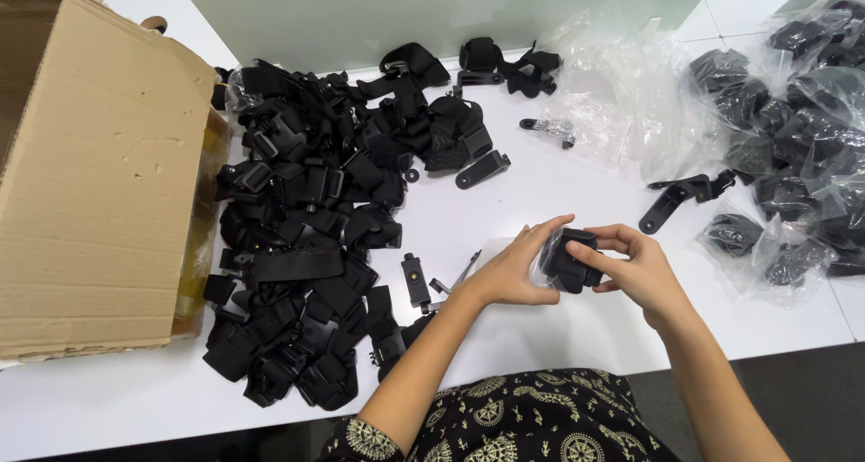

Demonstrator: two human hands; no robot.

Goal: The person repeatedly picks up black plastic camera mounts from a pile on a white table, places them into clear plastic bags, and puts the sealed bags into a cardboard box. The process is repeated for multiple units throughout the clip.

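My left hand (pixel 515 265) and my right hand (pixel 636 268) meet over the white table (pixel 559 201), both closed around a black strap mount in a clear plastic bag (pixel 568 262). The left fingers grip the bag's left side; the right thumb and fingers press on its right side. A loose black clip (pixel 415 280) and a thin metal piece (pixel 458 276) lie on the table just left of my left hand.
A big heap of black straps and buckles (pixel 315 237) fills the table's left half beside an open cardboard box (pixel 99 173). Bagged black parts (pixel 793 146) pile up at the right, with empty clear bags (pixel 613 92) behind. A black bracket (pixel 678 198) lies nearby.
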